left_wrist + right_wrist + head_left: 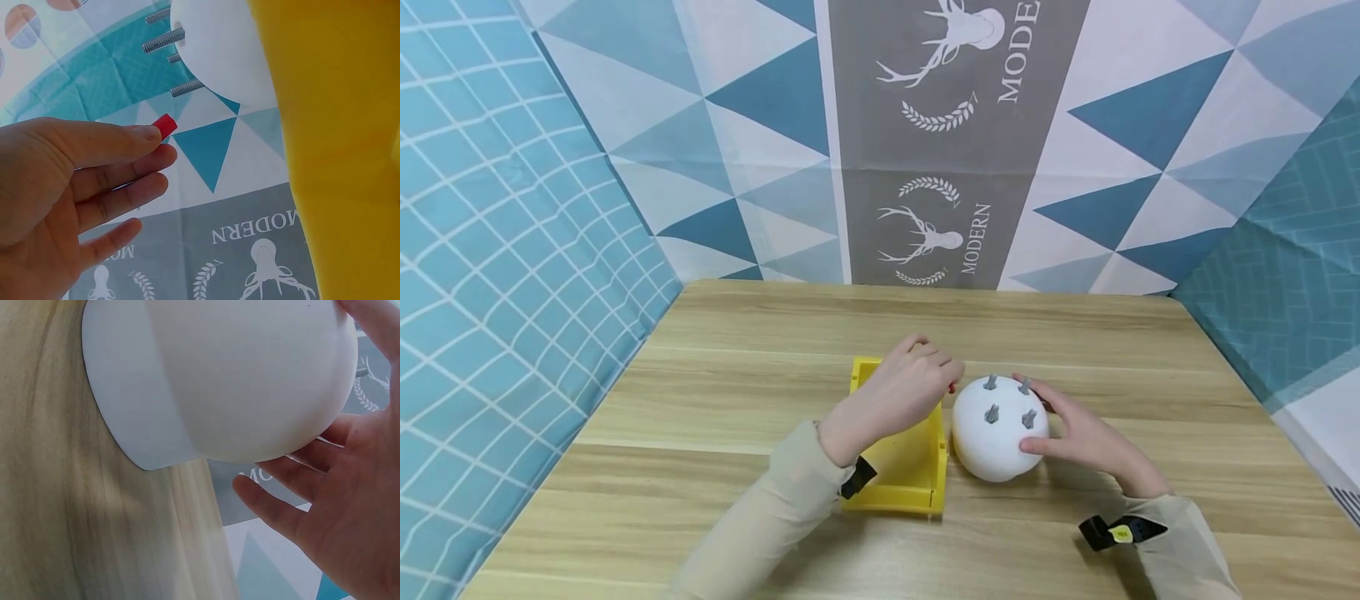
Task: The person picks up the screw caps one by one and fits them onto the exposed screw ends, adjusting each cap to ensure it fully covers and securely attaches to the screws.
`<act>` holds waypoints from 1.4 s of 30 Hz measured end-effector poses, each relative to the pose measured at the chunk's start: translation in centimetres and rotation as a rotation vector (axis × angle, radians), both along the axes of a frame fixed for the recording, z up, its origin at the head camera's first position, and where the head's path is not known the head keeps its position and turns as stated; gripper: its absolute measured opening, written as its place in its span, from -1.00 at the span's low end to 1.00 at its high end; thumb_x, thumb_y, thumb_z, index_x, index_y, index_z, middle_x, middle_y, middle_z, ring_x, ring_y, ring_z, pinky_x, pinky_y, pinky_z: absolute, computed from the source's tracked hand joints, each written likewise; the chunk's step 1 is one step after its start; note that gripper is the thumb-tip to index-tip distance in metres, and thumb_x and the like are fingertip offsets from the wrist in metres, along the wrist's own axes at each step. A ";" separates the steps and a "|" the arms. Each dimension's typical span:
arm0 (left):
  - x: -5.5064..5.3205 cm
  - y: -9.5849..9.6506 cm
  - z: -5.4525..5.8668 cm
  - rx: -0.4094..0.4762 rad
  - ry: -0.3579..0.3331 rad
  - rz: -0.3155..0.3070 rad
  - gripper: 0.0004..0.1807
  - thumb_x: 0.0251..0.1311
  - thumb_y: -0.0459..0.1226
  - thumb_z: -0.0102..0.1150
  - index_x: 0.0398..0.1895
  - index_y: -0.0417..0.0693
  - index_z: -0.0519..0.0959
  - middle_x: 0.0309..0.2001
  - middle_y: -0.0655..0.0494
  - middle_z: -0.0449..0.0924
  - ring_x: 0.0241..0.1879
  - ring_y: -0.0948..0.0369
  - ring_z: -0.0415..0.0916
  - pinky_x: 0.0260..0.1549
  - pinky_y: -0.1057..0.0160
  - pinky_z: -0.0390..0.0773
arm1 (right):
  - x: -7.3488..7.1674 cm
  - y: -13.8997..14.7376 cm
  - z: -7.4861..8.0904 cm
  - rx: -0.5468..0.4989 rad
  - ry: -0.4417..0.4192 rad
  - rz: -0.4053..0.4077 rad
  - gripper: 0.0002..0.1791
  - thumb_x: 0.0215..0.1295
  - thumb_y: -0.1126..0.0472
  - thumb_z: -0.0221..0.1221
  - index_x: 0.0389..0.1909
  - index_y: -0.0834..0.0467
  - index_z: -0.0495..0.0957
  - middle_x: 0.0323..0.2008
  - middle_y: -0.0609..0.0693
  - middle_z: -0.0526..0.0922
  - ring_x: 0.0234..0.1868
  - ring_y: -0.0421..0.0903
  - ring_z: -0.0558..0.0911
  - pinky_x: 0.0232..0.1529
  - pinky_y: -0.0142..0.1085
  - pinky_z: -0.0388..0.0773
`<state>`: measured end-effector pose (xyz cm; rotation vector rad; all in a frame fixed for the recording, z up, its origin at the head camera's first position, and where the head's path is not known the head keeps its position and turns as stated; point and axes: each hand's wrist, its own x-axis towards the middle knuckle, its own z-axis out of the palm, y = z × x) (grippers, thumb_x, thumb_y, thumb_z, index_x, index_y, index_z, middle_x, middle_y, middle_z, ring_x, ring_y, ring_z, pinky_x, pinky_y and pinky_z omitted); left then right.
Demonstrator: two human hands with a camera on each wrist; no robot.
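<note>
In the left wrist view my left hand pinches a small red cylinder between thumb and index finger, the other fingers spread apart. Seen from the head, that hand is over the far right part of a yellow bin, just left of a white rounded body. Several grey threaded studs stick up from the top of this body. My right hand holds the body from the right, thumb on the near side and fingers round the far side. The right wrist view shows its smooth side.
The wooden table carries the bin and the white body side by side. Patterned cloth hangs behind the far edge, with blue checked cloth along the left. Black straps with cameras sit on the wrists.
</note>
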<state>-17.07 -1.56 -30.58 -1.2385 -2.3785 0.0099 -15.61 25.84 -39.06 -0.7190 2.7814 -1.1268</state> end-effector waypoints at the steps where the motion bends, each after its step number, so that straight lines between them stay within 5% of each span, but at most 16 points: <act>1: -0.1 0.1 0.1 0.002 0.001 0.001 -0.85 0.08 -0.40 0.07 -0.46 0.06 0.54 -0.48 0.27 0.56 -0.34 0.26 0.51 -0.01 0.22 0.35 | 0.0 0.0 0.0 -0.003 -0.005 -0.001 -0.10 -0.03 0.03 0.33 0.34 0.08 0.11 0.23 0.11 0.31 0.14 0.16 0.37 0.03 0.23 0.25; 15: -0.4 1.6 0.9 -0.011 -0.053 0.013 -0.87 0.10 -0.32 0.13 -0.29 0.07 0.57 -0.33 0.26 0.62 -0.25 0.27 0.54 0.02 0.24 0.33 | 0.1 -0.2 0.0 -0.001 0.000 0.012 -0.11 -0.01 0.03 0.31 0.34 0.10 0.11 0.21 0.08 0.34 0.12 0.13 0.40 0.03 0.20 0.29; 33: -0.2 3.3 1.4 -0.047 -0.023 0.010 -0.88 0.17 -0.31 0.07 -0.30 0.12 0.54 -0.30 0.28 0.61 -0.23 0.28 0.53 0.01 0.25 0.32 | 0.2 -0.2 0.3 0.017 -0.035 -0.016 -0.12 0.01 -0.01 0.30 0.34 0.05 0.10 0.21 0.07 0.35 0.13 0.13 0.39 0.03 0.18 0.30; 42: -0.2 4.3 1.5 -0.048 -0.114 -0.005 -0.90 0.18 -0.26 0.09 -0.26 0.12 0.55 -0.25 0.29 0.61 -0.22 0.31 0.52 -0.07 0.31 0.30 | 0.3 -0.1 0.2 0.004 -0.075 -0.042 -0.10 0.00 -0.05 0.30 0.35 0.00 0.08 0.23 0.06 0.31 0.16 0.16 0.36 0.02 0.17 0.32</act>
